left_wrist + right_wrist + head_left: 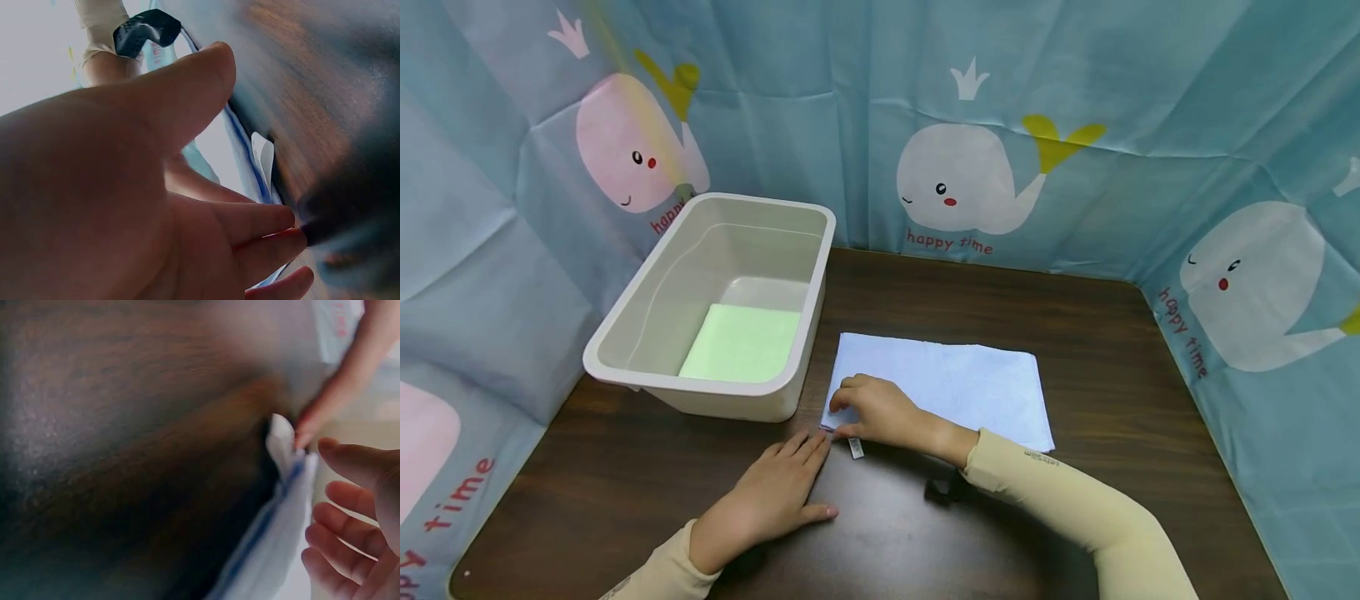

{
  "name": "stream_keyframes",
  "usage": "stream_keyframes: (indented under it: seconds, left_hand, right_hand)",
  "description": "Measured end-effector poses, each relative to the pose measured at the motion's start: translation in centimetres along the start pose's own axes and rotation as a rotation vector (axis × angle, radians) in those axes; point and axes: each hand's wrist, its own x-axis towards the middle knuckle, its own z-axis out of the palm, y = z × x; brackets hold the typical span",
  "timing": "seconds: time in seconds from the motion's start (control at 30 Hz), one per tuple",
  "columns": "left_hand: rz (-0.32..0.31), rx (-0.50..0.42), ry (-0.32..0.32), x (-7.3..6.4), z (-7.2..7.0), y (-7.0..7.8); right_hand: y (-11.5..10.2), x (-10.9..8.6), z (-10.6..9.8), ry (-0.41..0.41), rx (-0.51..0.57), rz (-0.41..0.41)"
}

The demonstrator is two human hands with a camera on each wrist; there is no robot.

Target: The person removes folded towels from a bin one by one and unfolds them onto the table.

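The patterned blue curtain (1157,75) walls your workspace at the back and both sides, its upper part cut off. Inside it, the dark wooden table (1105,350) gives you room to the right of the cloth, and behind it toward the curtain; the frame crops the near edge. The grey bin (718,403) stands back left, a narrow strip of wood separating it from the cloth; its near wall hides part of its floor. Your blue cloth (940,367) lies flat just right of the bin, its near edge partly covered by your right forearm. Inside the bin lies a green cloth (741,340), its near edge hidden.

Your left hand (775,492) is spread on the table, fingers straight, tips at the cloth's near-left corner. Your right hand (883,410) is over that corner, loosely bent and grasping nothing; whether it touches the fabric you cannot tell. The black device (942,490) at your right wrist is mostly shadowed. Smallest, the white tag (856,448) sticks out near that corner, its print unreadable.
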Motion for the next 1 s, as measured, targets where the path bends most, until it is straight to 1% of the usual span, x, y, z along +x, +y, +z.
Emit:
stream_keyframes:
  seconds: [0.1, 0.33, 0.5, 0.67, 0.8, 0.9, 1.0]
  left_hand:
    - [0.002, 0.000, 0.000, 0.1, 0.1, 0.0]
    - [-0.015, 0.009, -0.024, 0.2, 0.0, 0.0]
    - [-0.014, 0.009, -0.024, 0.3, -0.2, 0.1]
    - [-0.002, 0.012, -0.008, 0.2, -0.2, 0.2]
    - [0.042, 0.029, 0.055, 0.4, -0.2, 0.4]
    - [0.072, 0.053, 0.100, 0.6, -0.3, 0.7]
    - [0.079, 0.071, 0.111, 0.7, -0.2, 0.8]
  right_hand:
    - [-0.1, 0.4, 0.6, 0.002, -0.069, -0.017]
    - [-0.1, 0.8, 1.4, 0.022, -0.130, -0.041]
    - [-0.3, 0.9, 1.8, 0.040, -0.168, -0.050]
    - [-0.4, 1.0, 1.9, 0.070, -0.146, -0.027]
    - [-0.2, 1.2, 1.7, 0.106, -0.105, -0.010]
    - [0.1, 1.3, 1.5, 0.137, -0.047, 0.002]
    - [0.3, 1.5, 1.2, 0.163, 0.016, 0.014]
